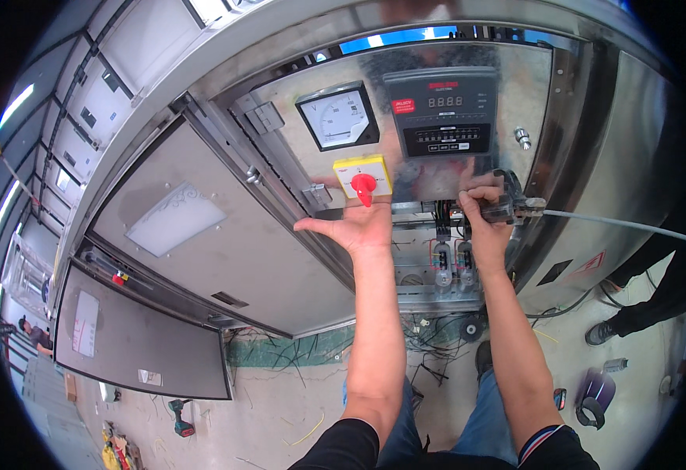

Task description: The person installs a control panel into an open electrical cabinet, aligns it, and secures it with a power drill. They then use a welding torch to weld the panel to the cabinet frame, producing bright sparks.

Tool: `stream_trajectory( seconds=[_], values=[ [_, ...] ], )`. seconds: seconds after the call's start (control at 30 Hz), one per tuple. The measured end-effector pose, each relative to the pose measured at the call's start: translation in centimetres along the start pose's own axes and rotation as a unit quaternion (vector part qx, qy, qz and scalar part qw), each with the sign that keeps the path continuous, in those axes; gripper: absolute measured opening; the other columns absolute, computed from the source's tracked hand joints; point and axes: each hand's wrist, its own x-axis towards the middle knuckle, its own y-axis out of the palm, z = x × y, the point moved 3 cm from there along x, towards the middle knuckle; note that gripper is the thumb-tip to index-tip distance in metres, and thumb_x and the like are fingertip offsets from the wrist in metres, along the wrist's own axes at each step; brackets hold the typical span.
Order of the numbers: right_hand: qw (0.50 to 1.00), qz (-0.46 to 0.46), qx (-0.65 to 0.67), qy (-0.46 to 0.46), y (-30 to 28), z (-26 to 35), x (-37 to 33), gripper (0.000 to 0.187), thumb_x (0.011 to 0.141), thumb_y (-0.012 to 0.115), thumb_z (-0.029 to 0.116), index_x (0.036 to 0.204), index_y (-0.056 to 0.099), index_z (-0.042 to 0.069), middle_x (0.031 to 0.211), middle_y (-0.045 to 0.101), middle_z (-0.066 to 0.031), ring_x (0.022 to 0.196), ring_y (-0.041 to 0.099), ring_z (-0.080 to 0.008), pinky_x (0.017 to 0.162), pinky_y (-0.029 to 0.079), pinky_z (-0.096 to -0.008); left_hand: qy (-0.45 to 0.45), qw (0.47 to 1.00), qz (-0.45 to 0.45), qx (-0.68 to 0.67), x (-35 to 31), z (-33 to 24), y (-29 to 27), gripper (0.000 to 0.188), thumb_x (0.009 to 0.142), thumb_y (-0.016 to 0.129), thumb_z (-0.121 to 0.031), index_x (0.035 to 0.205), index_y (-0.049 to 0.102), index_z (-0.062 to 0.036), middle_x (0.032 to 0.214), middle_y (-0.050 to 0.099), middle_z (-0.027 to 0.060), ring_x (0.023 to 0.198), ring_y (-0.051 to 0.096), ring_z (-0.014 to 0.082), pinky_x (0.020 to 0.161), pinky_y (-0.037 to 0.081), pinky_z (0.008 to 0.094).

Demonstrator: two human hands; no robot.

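Note:
My left hand is palm up at the lower edge of a metal panel, just below a red rotary switch on a yellow-edged plate. Its thumb sticks out to the left; the fingertips are hidden at the panel. To the right, my right hand is closed around a dark hand tool at the panel's lower right corner. From the tool's metal coupling, a thin grey hose runs off to the right. The tool's working end cannot be made out.
An analog meter and a black digital controller sit above the switch. Wired components show below the panel. Open cabinet doors stand left. On the floor are wire scraps, a cordless drill and a person's shoe.

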Motion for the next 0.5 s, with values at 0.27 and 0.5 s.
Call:
stream_trajectory(
  seconds=[0.27,0.5],
  values=[
    [1.000,-0.002,0.006,-0.001,-0.23,-0.51,0.02,0.012,0.092,0.076,0.001,0.095,0.065,0.004,0.095,0.065,-0.0006,0.084,0.061,-0.0086,0.077,0.051,-0.0244,0.009,0.999,-0.024,0.022,0.18,0.02,-0.35,0.110,0.045,0.053,-0.104,0.123,0.070,-0.0282,0.133,0.061,0.0065,0.107,0.059,0.0248,0.112,0.043,0.0455],
    [1.000,0.001,-0.008,-0.018,-0.13,-0.10,-0.20,0.012,0.092,0.075,-0.001,0.095,0.064,0.003,0.097,0.064,-0.0011,0.087,0.060,-0.0084,0.079,0.050,-0.0245,0.004,1.000,-0.019,0.017,-0.01,-0.11,-0.45,0.115,0.049,0.052,-0.104,0.131,0.065,-0.0243,0.138,0.059,0.0073,0.120,0.055,0.0263,0.114,0.040,0.0486]
  ],
)
